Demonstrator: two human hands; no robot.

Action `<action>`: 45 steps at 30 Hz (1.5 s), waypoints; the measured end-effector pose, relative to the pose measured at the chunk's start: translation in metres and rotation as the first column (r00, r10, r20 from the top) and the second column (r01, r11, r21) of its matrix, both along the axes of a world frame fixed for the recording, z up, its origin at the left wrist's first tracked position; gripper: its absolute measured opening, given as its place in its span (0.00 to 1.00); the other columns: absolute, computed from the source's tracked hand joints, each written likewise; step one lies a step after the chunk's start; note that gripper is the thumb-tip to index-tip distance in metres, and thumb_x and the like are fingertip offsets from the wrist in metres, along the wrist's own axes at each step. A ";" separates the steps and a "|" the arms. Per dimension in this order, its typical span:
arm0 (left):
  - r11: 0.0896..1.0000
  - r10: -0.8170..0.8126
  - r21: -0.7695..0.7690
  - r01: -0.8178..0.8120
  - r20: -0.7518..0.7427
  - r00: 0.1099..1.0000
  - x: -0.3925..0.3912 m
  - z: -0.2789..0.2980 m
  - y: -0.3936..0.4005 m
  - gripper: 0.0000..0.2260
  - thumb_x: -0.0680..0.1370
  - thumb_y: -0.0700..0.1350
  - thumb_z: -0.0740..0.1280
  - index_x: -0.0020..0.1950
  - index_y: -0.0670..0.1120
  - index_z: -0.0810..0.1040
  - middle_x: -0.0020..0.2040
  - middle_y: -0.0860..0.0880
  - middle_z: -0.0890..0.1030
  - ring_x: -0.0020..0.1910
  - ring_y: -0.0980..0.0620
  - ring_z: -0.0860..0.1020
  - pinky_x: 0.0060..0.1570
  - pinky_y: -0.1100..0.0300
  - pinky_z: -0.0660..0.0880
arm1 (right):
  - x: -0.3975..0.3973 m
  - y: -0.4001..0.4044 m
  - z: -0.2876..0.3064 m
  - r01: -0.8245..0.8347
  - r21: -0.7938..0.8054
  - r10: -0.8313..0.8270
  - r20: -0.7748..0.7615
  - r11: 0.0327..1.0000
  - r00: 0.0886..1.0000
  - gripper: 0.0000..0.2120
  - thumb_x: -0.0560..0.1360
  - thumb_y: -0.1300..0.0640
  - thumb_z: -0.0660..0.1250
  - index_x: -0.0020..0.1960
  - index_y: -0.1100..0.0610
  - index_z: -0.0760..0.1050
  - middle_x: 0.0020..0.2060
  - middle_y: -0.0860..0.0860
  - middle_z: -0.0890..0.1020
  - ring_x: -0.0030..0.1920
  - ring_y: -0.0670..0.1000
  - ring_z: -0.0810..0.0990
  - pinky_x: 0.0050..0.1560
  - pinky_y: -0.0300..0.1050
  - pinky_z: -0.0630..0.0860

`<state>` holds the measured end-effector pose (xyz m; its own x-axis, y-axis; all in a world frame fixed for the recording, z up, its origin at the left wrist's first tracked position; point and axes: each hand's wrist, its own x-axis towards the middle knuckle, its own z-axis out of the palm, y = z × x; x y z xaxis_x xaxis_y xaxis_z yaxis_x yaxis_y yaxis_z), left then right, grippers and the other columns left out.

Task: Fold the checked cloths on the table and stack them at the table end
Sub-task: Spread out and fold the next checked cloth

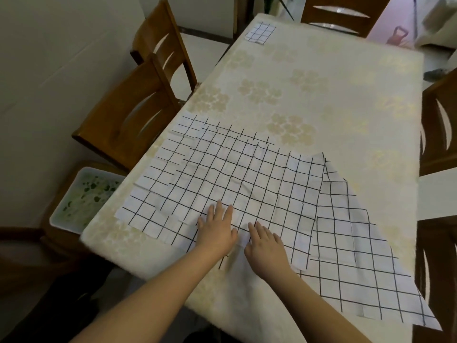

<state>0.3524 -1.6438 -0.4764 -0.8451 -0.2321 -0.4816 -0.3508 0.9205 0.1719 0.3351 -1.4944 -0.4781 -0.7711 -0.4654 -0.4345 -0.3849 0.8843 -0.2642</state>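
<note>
Both flat palms, left hand (pixel 217 229) and right hand (pixel 265 246), press the creased (grid-lined) checked cloth (pixel 247 179).

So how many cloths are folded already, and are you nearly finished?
Not nearly. One small folded cloth already sits at the far table end. Right now the left hand and right hand lie flat on the top unfolded cloth. More spread cloths peek out beneath it, like the one at the right. I can't count them exactly.
</note>
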 end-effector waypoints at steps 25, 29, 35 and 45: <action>0.996 -0.077 -0.043 0.074 -0.081 0.994 -0.015 -0.040 -0.006 0.36 0.81 0.63 0.49 0.79 0.42 0.39 0.80 0.43 0.40 0.79 0.43 0.40 0.73 0.36 0.44 | 0.054 -0.025 -0.003 0.125 -0.025 -0.126 -0.032 0.992 0.991 0.34 0.75 0.51 0.36 0.77 0.58 0.61 0.73 0.54 0.69 0.74 0.53 0.65 0.74 0.48 0.59; 0.975 -0.219 -0.066 0.214 -0.083 0.972 -0.017 -0.046 -0.011 0.34 0.82 0.62 0.46 0.79 0.44 0.35 0.80 0.45 0.36 0.78 0.44 0.37 0.75 0.38 0.40 | 0.023 -0.007 0.006 0.205 -0.084 -0.211 -0.078 0.975 0.974 0.25 0.81 0.55 0.52 0.77 0.56 0.59 0.74 0.52 0.67 0.75 0.51 0.62 0.75 0.47 0.56; 0.869 -0.487 -0.135 0.477 -0.060 0.871 -0.035 -0.053 -0.037 0.39 0.73 0.67 0.32 0.80 0.47 0.38 0.80 0.48 0.40 0.79 0.46 0.40 0.74 0.40 0.38 | -0.013 0.023 0.005 0.213 -0.088 -0.223 -0.126 0.973 0.966 0.26 0.81 0.56 0.54 0.78 0.54 0.57 0.76 0.51 0.63 0.77 0.51 0.57 0.77 0.47 0.52; 0.651 -0.756 -0.168 0.740 -0.057 0.652 -0.054 -0.053 -0.070 0.34 0.80 0.65 0.43 0.79 0.50 0.36 0.78 0.52 0.35 0.78 0.52 0.37 0.76 0.45 0.38 | -0.064 0.058 -0.017 0.175 -0.087 -0.191 -0.241 0.981 0.952 0.25 0.81 0.55 0.60 0.76 0.56 0.61 0.74 0.55 0.66 0.76 0.56 0.61 0.75 0.53 0.56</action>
<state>0.2989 -1.7141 -0.5293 -0.8021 0.4550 -0.3868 0.4805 0.8763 0.0346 0.2715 -1.4365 -0.4953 -0.9250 -0.3268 -0.1938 -0.2783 0.9300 -0.2400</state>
